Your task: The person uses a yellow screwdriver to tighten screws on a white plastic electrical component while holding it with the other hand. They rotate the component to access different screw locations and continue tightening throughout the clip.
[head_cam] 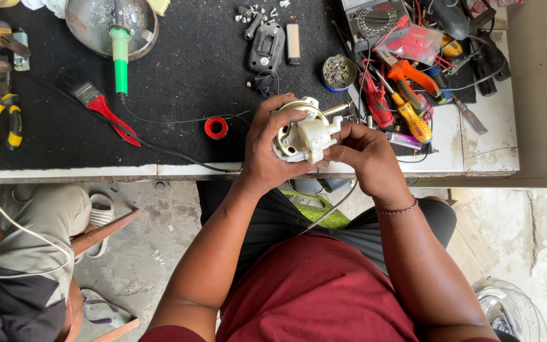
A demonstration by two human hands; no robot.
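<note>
I hold a small round fan motor [302,130] with a cream plastic gearbox on top, just above the front edge of the workbench. My left hand [267,149] wraps around its left side and grips the metal body. My right hand [365,155] pinches the cream plastic part from the right, with a thin bracelet on the wrist. A metal shaft sticks out of the motor toward the upper right. A cable hangs from the motor down over my lap.
The black mat [178,82] carries a red tape roll [216,128], a red-handled brush [99,104], a green soldering iron [120,54] in a metal bowl, yellow pliers [2,120], a tin of screws [339,71], a multimeter [375,19] and screwdrivers [406,104]. Another person sits at left [26,253]. A fan grille [514,310] lies bottom right.
</note>
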